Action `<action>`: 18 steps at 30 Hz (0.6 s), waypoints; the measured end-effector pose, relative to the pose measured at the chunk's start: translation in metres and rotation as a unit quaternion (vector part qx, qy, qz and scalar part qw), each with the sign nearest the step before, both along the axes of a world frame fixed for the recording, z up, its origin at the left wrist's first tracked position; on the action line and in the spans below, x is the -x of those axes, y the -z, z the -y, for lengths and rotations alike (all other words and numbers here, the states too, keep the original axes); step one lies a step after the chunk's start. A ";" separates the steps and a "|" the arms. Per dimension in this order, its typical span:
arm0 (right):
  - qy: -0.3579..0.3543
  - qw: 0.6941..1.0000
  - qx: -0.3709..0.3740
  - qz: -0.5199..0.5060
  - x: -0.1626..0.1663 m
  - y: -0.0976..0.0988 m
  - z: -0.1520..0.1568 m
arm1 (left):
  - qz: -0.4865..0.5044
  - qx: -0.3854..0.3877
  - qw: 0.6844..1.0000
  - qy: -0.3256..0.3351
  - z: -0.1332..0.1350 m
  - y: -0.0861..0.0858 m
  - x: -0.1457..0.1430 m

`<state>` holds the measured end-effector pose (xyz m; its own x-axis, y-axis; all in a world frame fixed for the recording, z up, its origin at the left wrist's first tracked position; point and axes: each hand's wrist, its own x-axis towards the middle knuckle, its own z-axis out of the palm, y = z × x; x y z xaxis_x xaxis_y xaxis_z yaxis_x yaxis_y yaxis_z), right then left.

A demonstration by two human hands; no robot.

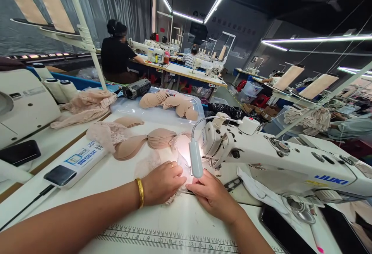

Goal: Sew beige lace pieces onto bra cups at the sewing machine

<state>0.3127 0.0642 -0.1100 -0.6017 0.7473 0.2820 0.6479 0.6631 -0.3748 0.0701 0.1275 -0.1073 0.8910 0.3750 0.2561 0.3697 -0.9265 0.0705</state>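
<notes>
My left hand (163, 182), with a gold bracelet at its wrist, is closed on pale lace fabric (172, 198) that spreads beneath it. Close beside it, my right hand (213, 192) is closed too, thumb and finger pinched at the fabric's right edge. Both sit just in front of the needle area of a white sewing machine (250, 149), whose needle is hidden behind a small lamp (195, 157) on a bent neck. Past my left hand lie stacked beige bra cups (161, 138) and a beige cup (130, 147) partly under lace.
A printed ruler (165, 240) runs along the table's front. Left stand a white box with a display (76, 165) and another machine (24, 106). Dark phones (283, 228) lie at right. More cups (177, 104) rest on a clear plastic lid behind. People sit at machines farther off.
</notes>
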 end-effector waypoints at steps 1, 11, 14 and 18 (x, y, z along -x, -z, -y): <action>-0.003 1.000 -0.005 -0.009 0.000 0.001 0.000 | 0.002 -0.001 1.000 0.000 0.000 0.001 0.000; 0.038 0.999 -0.027 -0.001 0.001 0.003 0.002 | 0.090 -0.033 0.995 0.032 -0.006 0.021 -0.001; 0.059 0.997 -0.036 0.020 0.000 0.006 0.001 | 0.076 -0.031 0.995 0.058 -0.008 0.012 -0.004; 0.075 0.997 -0.031 0.014 0.000 0.009 -0.002 | 0.056 -0.033 0.996 0.056 -0.016 0.006 -0.012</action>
<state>0.3124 0.0663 -0.1194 -0.4933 0.8108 0.3150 0.7505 0.5798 -0.3171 0.0819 0.1437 -0.1135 0.8909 0.2538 0.3767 0.2571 -0.9655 0.0426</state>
